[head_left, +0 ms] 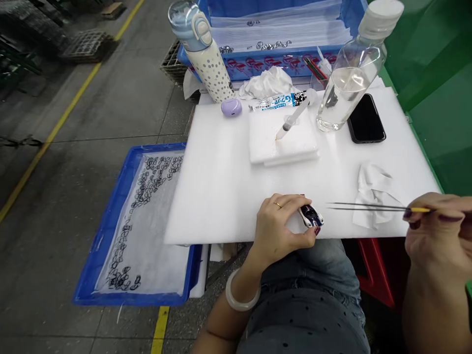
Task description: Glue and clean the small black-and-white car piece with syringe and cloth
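Between thumb and fingers, my left hand (278,223) grips a small toy car (310,215), dark blue and white, just over the front edge of the white foam board (217,196). My right hand (438,226), at the far right, pinches tweezers (372,207) with a yellow part near the fingers. Their thin tips point left toward the car, apart from it. A crumpled white tissue (374,191) lies on the board behind the tweezers. Farther back, a syringe (293,120) rests on a smaller white foam block (283,150).
Along the back stand a dotted bottle (212,64), a clear bottle of liquid (344,83) and a blue crate (247,64). A glue tube (278,101), a purple case (231,107) and a phone (367,120) lie nearby. Lower left, a blue tray (99,246) holds several small dark pieces.
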{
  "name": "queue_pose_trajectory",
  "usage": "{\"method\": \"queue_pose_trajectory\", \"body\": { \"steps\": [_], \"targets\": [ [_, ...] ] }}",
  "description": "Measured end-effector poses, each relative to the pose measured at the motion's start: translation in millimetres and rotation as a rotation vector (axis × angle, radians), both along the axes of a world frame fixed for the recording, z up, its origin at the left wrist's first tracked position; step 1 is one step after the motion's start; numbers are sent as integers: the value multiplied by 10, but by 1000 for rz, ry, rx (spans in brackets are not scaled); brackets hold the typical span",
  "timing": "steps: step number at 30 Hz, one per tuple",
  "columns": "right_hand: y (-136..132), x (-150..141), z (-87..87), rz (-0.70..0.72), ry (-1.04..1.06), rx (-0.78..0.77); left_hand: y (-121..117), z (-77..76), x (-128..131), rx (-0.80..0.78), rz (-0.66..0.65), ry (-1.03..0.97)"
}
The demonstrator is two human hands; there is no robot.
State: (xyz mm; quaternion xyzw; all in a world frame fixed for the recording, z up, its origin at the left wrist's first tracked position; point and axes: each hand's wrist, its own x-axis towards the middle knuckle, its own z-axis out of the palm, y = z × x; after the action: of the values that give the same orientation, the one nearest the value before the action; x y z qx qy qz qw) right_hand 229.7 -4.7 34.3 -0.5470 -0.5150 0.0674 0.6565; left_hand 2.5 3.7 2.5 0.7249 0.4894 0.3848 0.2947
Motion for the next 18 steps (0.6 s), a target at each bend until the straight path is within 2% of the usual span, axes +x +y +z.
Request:
{"method": "queue_pose_trajectory", "body": {
  "steps": [2, 7, 10, 18],
  "targets": [
    [-21, -99, -45, 92, -35, 113, 2, 3, 0, 2, -3, -4],
    [11, -101, -150, 228, -201, 232, 5, 13, -2, -5, -4, -10],
    [13, -84, -183, 235, -244, 279, 2, 9, -4, -9, -5, -6],
    [-93, 0, -304, 176, -304, 227, 1, -5, -5, 0, -6, 4]
  ]
}}
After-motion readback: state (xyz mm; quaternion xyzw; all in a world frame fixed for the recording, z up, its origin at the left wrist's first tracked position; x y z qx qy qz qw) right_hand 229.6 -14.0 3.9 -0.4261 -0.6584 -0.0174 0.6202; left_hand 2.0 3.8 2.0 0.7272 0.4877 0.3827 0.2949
